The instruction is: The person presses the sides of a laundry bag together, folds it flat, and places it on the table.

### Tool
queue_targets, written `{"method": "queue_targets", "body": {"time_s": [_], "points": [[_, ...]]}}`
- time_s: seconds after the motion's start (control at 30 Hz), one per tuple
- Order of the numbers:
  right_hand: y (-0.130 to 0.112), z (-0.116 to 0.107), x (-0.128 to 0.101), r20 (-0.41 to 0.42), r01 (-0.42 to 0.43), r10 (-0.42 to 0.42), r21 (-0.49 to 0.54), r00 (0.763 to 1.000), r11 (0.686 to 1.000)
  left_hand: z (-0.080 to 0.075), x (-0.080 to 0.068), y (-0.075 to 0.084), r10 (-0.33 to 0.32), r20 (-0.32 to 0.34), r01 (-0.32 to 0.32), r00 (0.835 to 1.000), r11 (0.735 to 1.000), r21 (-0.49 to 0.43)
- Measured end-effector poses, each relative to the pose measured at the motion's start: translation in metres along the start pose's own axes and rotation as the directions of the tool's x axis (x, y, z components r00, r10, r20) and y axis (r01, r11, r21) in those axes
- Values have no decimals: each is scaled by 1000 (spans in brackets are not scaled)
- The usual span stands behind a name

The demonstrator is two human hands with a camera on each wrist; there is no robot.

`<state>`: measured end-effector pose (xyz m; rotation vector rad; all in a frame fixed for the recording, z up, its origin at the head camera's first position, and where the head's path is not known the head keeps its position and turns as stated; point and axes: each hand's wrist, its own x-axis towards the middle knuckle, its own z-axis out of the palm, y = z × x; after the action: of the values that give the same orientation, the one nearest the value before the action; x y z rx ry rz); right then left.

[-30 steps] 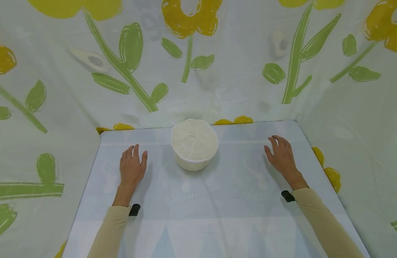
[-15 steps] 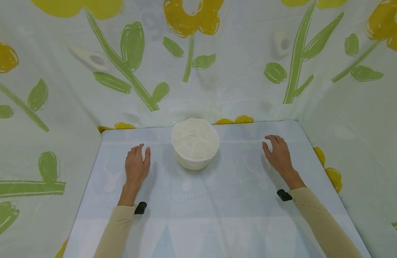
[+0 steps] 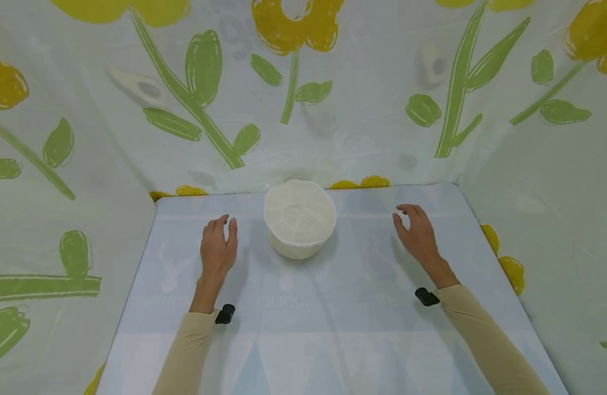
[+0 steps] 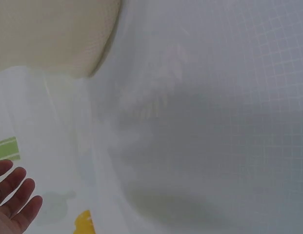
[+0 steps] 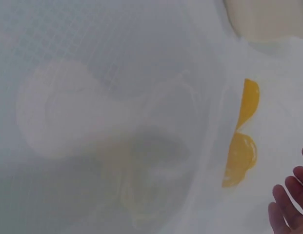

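Observation:
A round cream basket [image 3: 299, 211] with a slightly wavy rim and a mesh-like pattern inside stands upright near the back of the table. My left hand [image 3: 219, 247] is to its left, apart from it, with the fingers loosely bent and holding nothing. Over on the right, my right hand [image 3: 417, 233] hovers with its thumb and fingers apart, also holding nothing. The left wrist view has part of the basket [image 4: 49, 34] at its upper left and several fingers [image 4: 25, 209] at lower left. In the right wrist view, the basket [image 5: 271, 19] shows at the upper right.
A pale blue and white patterned cover lies over the table [image 3: 303, 351]. Behind and at both sides hang pale sheets [image 3: 352, 126] printed with yellow flowers and green stems. A small black device [image 3: 226, 314] sits at the left wrist and another black device [image 3: 426, 297] at the right.
Both hands have moved inward toward the basket, the left one to the right and the right one to the left. The basket keeps its place on the table.

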<state>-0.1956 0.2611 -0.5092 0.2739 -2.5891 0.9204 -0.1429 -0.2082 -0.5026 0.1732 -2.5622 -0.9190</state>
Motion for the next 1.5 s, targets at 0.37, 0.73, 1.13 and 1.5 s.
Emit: {"method": "queue_targets", "body": {"time_s": [0.37,0.73,1.13,1.5], "points": [[-16,6,5,17,-21,19,83,1000,996,10,1,18,5,-25,-8,1000,995,-95],[-31,21,8,18,15,-19,183,1000,983,17,1,36,-31,-10,29,999,982,-187],[-51,35,12,42,45,-57,237,998,970,24,2,52,-11,-14,7,1000,957,-289],[-70,53,17,92,58,-87,276,992,959,34,4,63,-21,-31,6,999,917,-398]]}}
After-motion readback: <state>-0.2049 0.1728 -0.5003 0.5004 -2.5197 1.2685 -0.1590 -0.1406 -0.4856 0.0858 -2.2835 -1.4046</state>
